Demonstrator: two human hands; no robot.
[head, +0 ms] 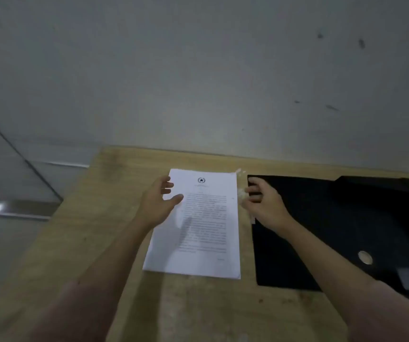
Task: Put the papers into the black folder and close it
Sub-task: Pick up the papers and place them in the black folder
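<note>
A stack of white printed papers (205,233) lies flat on the wooden table (94,218), with a round emblem at its top. To its right lies the black folder (322,218), flat, with a round silver snap near its front. My left hand (157,201) hovers over the papers' upper left edge, fingers spread, holding nothing. My right hand (264,201) is over the folder's upper left corner, fingers curled near the gap between folder and papers. Whether it grips the folder's edge is unclear.
The table's far edge meets a grey wall (198,82). The table's left edge drops to a tiled floor (5,193) with a light reflection. A whitish patch marks the tabletop between the papers and the folder.
</note>
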